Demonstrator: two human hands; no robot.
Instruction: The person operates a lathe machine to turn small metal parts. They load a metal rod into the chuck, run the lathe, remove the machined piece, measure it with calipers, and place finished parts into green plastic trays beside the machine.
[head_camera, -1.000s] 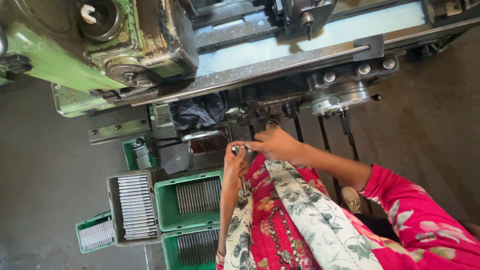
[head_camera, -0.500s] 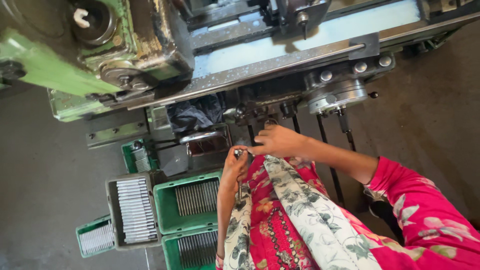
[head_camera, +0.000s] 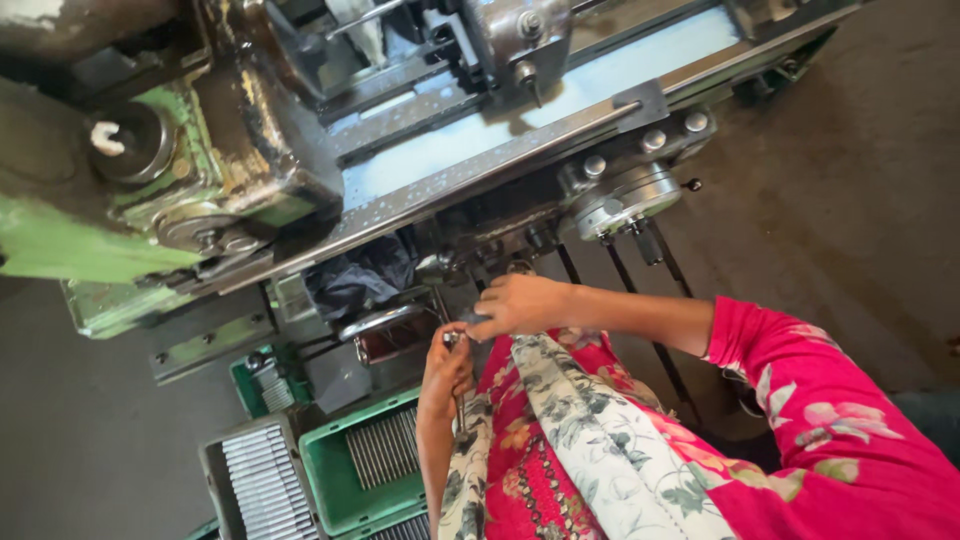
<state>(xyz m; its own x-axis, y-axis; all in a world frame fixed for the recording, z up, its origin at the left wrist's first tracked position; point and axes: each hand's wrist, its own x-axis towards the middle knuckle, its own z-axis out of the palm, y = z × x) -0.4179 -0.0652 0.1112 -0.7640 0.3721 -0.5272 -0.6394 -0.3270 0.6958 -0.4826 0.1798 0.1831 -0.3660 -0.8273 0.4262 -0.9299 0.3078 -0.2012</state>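
Both my hands meet in front of a large green and grey machine (head_camera: 200, 190). My left hand (head_camera: 447, 368) is closed around a thin metal rod (head_camera: 456, 345) whose top end shows at the fingertips. My right hand (head_camera: 520, 303) reaches in from the right in a pink floral sleeve, its fingers pinched on the same small metal piece just above the left hand. How exactly the right fingers grip it is hidden. A patterned scarf (head_camera: 580, 440) hangs over my front below the hands.
A green tray (head_camera: 325, 470) of thin metal rods lies below left, a grey tray (head_camera: 215, 480) of similar rods beside it. A dark cloth (head_camera: 360, 280) is stuffed under the machine bed. A round metal housing (head_camera: 625, 195) with levers juts out above my right arm.
The view has shifted, so the machine fills more of the frame. My hands stay together at the same spot under the machine bed, still on the small metal piece.
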